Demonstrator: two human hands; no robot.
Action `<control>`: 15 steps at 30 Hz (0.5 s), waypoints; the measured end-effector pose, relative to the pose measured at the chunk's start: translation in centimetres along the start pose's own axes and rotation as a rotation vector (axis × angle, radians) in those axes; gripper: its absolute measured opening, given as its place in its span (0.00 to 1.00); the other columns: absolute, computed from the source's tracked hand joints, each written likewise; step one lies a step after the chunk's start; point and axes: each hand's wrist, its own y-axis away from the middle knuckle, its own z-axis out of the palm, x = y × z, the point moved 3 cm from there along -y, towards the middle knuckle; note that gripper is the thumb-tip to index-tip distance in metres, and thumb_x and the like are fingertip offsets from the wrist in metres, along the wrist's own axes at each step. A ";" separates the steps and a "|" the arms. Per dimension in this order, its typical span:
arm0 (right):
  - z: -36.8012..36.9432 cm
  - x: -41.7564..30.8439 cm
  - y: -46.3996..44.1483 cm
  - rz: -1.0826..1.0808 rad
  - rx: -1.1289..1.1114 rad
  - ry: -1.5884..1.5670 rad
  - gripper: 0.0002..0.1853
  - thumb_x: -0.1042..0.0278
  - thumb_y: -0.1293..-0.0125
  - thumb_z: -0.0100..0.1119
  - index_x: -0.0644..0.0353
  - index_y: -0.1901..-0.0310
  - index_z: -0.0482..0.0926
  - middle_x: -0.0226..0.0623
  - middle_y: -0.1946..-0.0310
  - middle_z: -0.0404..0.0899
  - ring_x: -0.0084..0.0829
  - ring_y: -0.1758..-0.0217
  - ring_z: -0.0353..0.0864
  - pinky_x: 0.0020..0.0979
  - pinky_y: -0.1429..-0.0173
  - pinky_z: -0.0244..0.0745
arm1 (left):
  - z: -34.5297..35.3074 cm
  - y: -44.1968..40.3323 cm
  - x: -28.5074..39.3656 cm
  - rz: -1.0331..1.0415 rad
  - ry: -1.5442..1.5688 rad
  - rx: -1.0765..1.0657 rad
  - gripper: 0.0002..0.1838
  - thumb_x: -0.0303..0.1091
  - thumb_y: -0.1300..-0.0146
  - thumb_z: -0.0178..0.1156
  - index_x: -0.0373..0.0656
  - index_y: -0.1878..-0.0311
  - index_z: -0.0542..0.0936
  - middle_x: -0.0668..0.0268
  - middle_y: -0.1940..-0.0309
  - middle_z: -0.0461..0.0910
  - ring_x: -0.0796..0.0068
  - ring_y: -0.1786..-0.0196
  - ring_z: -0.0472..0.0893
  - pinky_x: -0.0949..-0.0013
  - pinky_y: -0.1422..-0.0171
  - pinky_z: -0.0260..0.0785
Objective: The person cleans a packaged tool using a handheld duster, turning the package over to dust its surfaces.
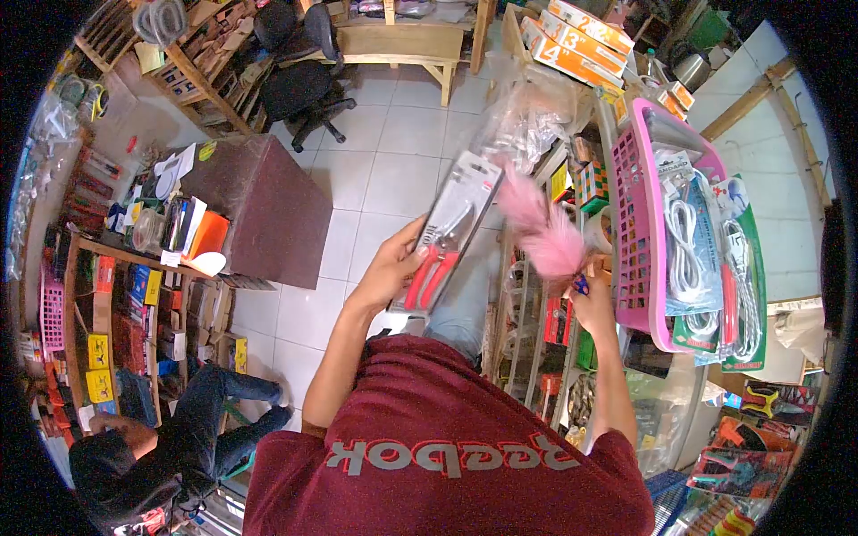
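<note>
My left hand [391, 268] is closed round a boxed pair of red-handled pruning shears [436, 259], held up tilted in front of my body. The pack has a clear front and a grey card top. In my right hand [593, 299] is the handle of a pink feather duster [547, 225], its feathers pointing up and left. The feathers come close to the upper right side of the shears pack; whether they touch it I cannot tell. Just right of that hand stands a pink plastic basket [632, 223] holding packaged cables [686, 241].
Beneath my right arm is a glass display case [527, 357] with goods inside. Orange and white boxes [581, 45] are stacked at the back right. A brown cabinet [268, 210] and a black swivel chair [299, 94] stand left. A person in dark clothes [192, 438] sits at lower left.
</note>
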 end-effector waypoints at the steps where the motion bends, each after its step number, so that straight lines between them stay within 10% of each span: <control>1: -0.4 -0.8 0.2 0.033 0.028 0.068 0.06 0.72 0.45 0.57 0.66 0.72 0.80 0.40 0.76 0.81 0.34 0.69 0.80 0.35 0.60 0.72 | 0.0 0.1 0.2 -0.031 0.127 0.024 0.26 0.24 0.32 0.48 0.36 0.31 0.58 0.57 0.40 0.71 0.73 0.39 0.71 0.69 0.33 0.61; 5: 0.2 -1.6 1.0 -0.133 0.113 -0.029 0.06 0.74 0.45 0.57 0.66 0.68 0.80 0.44 0.72 0.82 0.35 0.65 0.80 0.35 0.56 0.72 | 1.1 0.5 0.9 -0.023 0.356 0.086 0.26 0.33 0.30 0.46 0.36 0.31 0.58 0.56 0.43 0.73 0.72 0.43 0.75 0.68 0.37 0.67; 7: 0.8 -2.1 2.5 -0.285 0.208 -0.076 0.07 0.76 0.46 0.56 0.65 0.65 0.80 0.46 0.69 0.82 0.35 0.63 0.81 0.36 0.55 0.72 | 1.6 0.2 -0.1 0.040 0.772 -0.345 0.26 0.35 0.30 0.46 0.37 0.31 0.59 0.55 0.45 0.74 0.70 0.49 0.78 0.67 0.44 0.72; 13: 1.3 -3.8 3.0 -0.504 -0.079 -0.024 0.11 0.79 0.50 0.55 0.65 0.62 0.80 0.45 0.66 0.83 0.38 0.64 0.81 0.34 0.56 0.73 | 2.8 0.7 -2.3 -0.425 0.868 0.316 0.27 0.49 0.31 0.43 0.45 0.34 0.63 0.57 0.60 0.76 0.63 0.72 0.75 0.62 0.77 0.69; 15: 1.4 -4.4 3.1 -0.414 -0.116 -0.057 0.10 0.79 0.51 0.56 0.65 0.64 0.80 0.45 0.69 0.82 0.40 0.67 0.81 0.35 0.59 0.74 | 3.3 0.3 -1.2 -0.250 1.094 -0.142 0.28 0.53 0.33 0.45 0.43 0.39 0.67 0.56 0.59 0.76 0.60 0.65 0.75 0.58 0.74 0.69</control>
